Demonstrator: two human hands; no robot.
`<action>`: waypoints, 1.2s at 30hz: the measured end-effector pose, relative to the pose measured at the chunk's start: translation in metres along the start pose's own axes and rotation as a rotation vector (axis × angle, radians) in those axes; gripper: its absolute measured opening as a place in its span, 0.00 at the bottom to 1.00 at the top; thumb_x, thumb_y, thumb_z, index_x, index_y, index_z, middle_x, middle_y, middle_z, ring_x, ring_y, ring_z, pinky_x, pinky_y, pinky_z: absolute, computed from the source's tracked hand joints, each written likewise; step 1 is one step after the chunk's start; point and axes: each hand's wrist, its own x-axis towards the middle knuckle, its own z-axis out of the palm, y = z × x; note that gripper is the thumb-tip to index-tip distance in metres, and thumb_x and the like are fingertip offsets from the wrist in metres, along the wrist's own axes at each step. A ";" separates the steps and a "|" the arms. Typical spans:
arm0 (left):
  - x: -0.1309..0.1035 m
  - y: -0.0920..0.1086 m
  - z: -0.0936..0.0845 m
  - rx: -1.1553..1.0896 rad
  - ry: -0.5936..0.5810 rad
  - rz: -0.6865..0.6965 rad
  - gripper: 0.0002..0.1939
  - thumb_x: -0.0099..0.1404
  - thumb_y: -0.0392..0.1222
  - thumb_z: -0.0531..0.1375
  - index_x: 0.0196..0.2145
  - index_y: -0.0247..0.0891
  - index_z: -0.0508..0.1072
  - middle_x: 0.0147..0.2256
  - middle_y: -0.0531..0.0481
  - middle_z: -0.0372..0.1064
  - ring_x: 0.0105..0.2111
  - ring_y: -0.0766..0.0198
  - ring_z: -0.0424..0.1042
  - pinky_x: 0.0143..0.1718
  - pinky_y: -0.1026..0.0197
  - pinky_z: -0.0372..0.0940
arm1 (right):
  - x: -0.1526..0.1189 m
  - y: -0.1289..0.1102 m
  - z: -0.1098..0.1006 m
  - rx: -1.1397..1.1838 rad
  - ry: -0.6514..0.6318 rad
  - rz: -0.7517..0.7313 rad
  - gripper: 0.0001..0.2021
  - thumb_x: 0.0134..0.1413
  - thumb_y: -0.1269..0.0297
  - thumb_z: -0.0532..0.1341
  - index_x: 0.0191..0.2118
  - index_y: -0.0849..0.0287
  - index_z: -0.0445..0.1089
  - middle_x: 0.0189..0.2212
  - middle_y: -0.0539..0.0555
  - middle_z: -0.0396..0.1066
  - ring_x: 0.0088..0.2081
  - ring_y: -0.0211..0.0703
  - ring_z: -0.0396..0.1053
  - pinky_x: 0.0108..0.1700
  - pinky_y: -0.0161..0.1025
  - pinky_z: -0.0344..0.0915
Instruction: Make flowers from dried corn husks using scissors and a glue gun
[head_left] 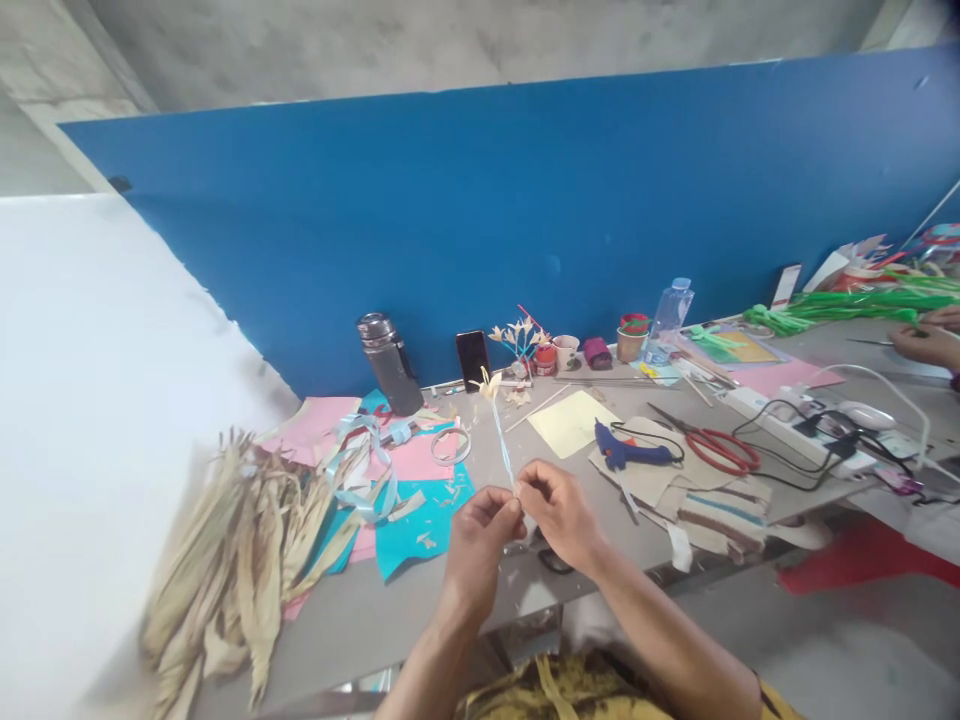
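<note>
Over the front part of the table, both hands pinch the lower end of a handmade flower (490, 385). Its pale cream petals point up, and a thin light-blue wrapped stem runs down to my fingers. My left hand (480, 535) closes thumb against forefinger on the stem's bottom. Close beside it, my right hand (559, 510) pinches the stem slightly higher, fingers curled. The fingertips hide the stem's very end. Behind the flower stands a bunch of similar small flowers (519, 338) on blue stems.
Dried corn husks (255, 560) lie at the left near blue and pink sheets. A thermos (390, 365) and a phone (472, 358) stand at the back. To the right are a blue glue gun (630, 450), red-handled scissors (720, 450), a power strip (787, 430) and another person's hand (926, 345).
</note>
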 end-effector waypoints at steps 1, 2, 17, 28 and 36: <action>0.000 0.000 -0.001 0.003 -0.005 -0.004 0.13 0.56 0.48 0.68 0.27 0.35 0.73 0.23 0.52 0.67 0.25 0.68 0.65 0.32 0.64 0.62 | 0.000 0.001 0.001 0.003 -0.010 0.004 0.08 0.51 0.59 0.58 0.28 0.58 0.65 0.21 0.46 0.62 0.23 0.35 0.58 0.24 0.32 0.56; 0.000 0.001 -0.002 0.003 -0.009 -0.004 0.13 0.55 0.47 0.69 0.27 0.35 0.73 0.23 0.52 0.67 0.25 0.68 0.65 0.31 0.64 0.62 | 0.000 0.003 0.001 0.005 -0.020 0.004 0.08 0.52 0.60 0.58 0.28 0.58 0.65 0.21 0.46 0.62 0.23 0.35 0.59 0.25 0.32 0.56; 0.015 0.015 -0.012 -0.093 -0.043 0.008 0.13 0.51 0.44 0.72 0.27 0.35 0.74 0.24 0.52 0.69 0.25 0.66 0.68 0.30 0.62 0.66 | 0.000 -0.001 -0.008 0.008 -0.146 -0.058 0.07 0.56 0.62 0.58 0.30 0.59 0.67 0.24 0.47 0.68 0.26 0.35 0.61 0.28 0.32 0.58; 0.023 0.015 -0.009 -0.089 -0.022 0.055 0.14 0.55 0.50 0.69 0.30 0.37 0.73 0.31 0.52 0.67 0.32 0.66 0.69 0.36 0.62 0.67 | 0.004 0.024 -0.034 -0.011 0.004 -0.004 0.16 0.61 0.52 0.58 0.36 0.60 0.75 0.28 0.52 0.75 0.23 0.36 0.60 0.25 0.34 0.55; 0.034 0.016 -0.010 -0.146 0.087 0.002 0.21 0.46 0.52 0.74 0.29 0.36 0.74 0.32 0.52 0.67 0.31 0.67 0.66 0.34 0.61 0.69 | 0.027 0.059 -0.143 -1.080 0.269 -0.071 0.18 0.55 0.71 0.58 0.52 0.60 0.71 0.49 0.62 0.73 0.50 0.55 0.66 0.50 0.45 0.60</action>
